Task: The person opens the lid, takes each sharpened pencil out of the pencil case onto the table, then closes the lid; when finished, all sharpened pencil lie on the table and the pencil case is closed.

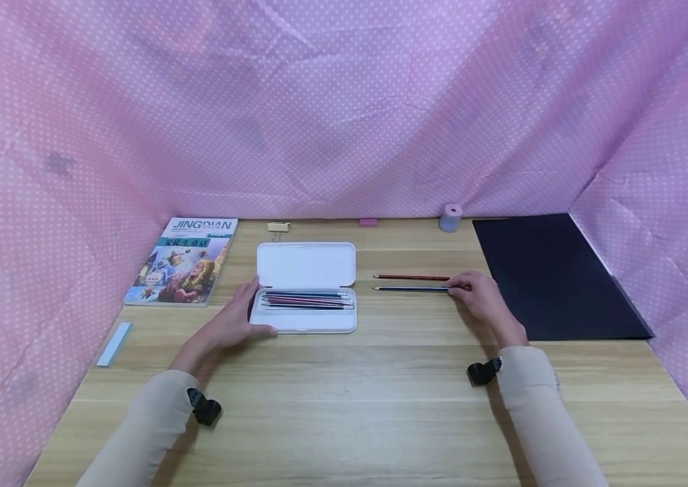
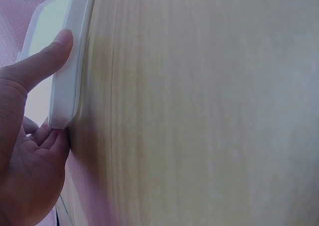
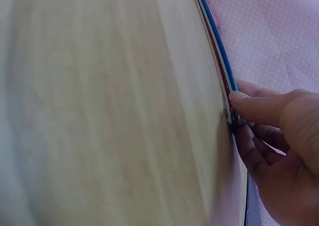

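Note:
A white pencil case [image 1: 304, 322] lies on the table with its lid raised at the back and several pencils [image 1: 307, 301] inside. My left hand [image 1: 235, 323] grips its left end, the thumb along the front wall in the left wrist view and the fingers round the side. To the right of the case, my right hand [image 1: 482, 297] pinches the right end of a blue pencil [image 1: 410, 289] between thumb and fingers. Just behind it a red pencil [image 1: 410, 276] lies almost parallel, its right end close to the fingers. In the right wrist view the two pencils overlap.
A magazine [image 1: 182, 264] and a light blue strip [image 1: 115, 344] lie at the left. Along the back are a binder clip [image 1: 279, 227], a pink block [image 1: 368, 222] and a small cylinder [image 1: 450, 219]. A black sheet [image 1: 557, 277] covers the right side. Pink cloth encloses the table.

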The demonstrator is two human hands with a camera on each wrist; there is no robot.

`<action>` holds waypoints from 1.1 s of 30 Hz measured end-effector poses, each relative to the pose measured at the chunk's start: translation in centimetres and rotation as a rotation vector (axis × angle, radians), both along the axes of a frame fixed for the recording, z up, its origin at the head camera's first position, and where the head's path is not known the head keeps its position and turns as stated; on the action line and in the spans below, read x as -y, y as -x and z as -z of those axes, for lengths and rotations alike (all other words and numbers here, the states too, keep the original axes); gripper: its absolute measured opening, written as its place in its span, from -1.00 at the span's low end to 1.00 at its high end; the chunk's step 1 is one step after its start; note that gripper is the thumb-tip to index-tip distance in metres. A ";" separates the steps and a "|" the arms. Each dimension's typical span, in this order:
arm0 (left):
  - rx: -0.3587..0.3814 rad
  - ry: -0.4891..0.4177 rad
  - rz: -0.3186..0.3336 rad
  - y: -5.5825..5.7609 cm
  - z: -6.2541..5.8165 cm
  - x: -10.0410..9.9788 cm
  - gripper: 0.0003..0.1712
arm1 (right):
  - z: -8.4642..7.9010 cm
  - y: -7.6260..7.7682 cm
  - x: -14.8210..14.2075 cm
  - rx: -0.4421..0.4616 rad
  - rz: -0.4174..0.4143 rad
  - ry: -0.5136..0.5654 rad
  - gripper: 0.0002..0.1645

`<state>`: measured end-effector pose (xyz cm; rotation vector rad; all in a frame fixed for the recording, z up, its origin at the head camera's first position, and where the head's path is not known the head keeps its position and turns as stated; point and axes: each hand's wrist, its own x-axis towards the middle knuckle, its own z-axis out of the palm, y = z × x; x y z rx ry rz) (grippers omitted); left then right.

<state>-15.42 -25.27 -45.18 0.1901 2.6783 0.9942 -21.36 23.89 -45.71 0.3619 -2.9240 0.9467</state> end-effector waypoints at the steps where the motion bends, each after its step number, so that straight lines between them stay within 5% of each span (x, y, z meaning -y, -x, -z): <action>1: 0.001 0.001 -0.001 0.0 0.0 0.0 0.42 | 0.0 0.0 0.0 0.003 0.004 -0.003 -0.83; 23: -0.030 0.012 0.015 0.1 0.2 0.1 0.44 | 0.3 0.3 0.0 -0.024 0.010 0.015 -0.85; 28: -0.023 0.010 0.010 0.0 0.1 0.0 0.43 | -0.5 0.2 0.5 -0.026 0.009 -0.005 -0.85; 33: 0.002 0.018 0.002 0.0 0.2 0.1 0.42 | -2.1 -0.1 2.9 -0.125 -0.066 -0.020 -0.84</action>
